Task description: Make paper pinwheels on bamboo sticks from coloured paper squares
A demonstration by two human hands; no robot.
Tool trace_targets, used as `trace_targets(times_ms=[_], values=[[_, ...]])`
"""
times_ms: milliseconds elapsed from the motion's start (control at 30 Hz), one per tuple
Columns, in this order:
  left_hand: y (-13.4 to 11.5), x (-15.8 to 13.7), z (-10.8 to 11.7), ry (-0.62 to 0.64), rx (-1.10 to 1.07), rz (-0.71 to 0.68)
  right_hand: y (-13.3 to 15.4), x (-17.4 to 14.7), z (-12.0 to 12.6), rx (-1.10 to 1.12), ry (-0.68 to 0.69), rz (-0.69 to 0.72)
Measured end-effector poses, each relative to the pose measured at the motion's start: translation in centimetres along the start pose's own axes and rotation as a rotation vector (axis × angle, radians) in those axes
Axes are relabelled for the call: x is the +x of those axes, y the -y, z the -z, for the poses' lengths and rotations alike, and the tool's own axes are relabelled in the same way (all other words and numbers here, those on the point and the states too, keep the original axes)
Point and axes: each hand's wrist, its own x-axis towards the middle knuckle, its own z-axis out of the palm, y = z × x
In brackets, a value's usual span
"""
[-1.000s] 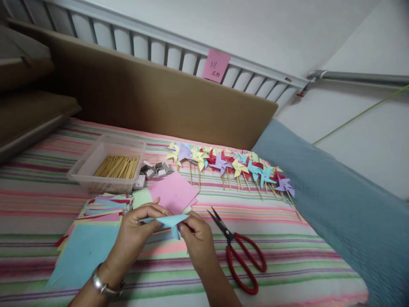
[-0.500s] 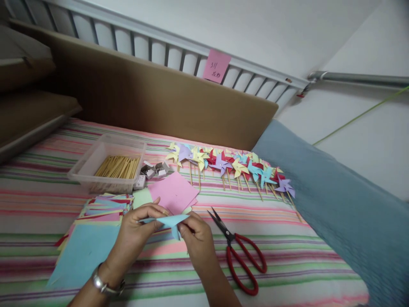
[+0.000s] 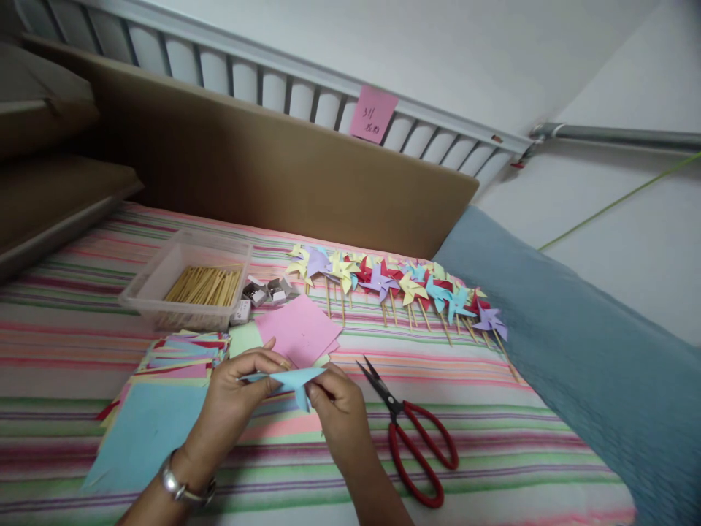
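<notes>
A light blue paper pinwheel (image 3: pixel 299 380), its blades folded inward, is pinched between both of my hands. My left hand (image 3: pixel 246 376) grips its left side with thumb and fingers. On the right side, my right hand (image 3: pixel 338 400) holds it, the fingertips partly hidden behind the paper. Beneath and beyond the hands lie pink paper squares (image 3: pixel 299 329) on top of green ones. Scissors (image 3: pixel 408 424) with red handles rest to the right of my right hand. A stack of coloured paper (image 3: pixel 147 431), blue sheet uppermost, is left of my left hand.
A clear plastic box (image 3: pixel 164 270) of thin wooden sticks (image 3: pixel 205 285) stands at the back left, beside small open boxes (image 3: pixel 268 291) of metal bits. Finished pinwheels on sticks (image 3: pixel 383 281) lie in a row at the back. Behind them a cardboard panel (image 3: pixel 263 168) leans on a radiator.
Both hands keep the same pinch on the blue paper pinwheel. The whole view has shifted very slightly; nothing else visibly differs.
</notes>
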Motion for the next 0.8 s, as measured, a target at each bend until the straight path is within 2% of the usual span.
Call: trace_targets(times_ms=[533, 700, 800], values=[[0.2, -0.1, 0.0, 0.004, -0.025, 0.013, 0.0, -0.3, 0.0, -0.01, 0.005, -0.009], [0.5, 0.2, 0.0, -0.025, -0.095, 0.115, -0.2, 0.2, 0.2, -0.033, 0.042, -0.042], [1.0, 0.5, 0.3, -0.135, -0.201, 0.24, -1.0, 0.3, 0.7, -0.049, 0.057, -0.105]])
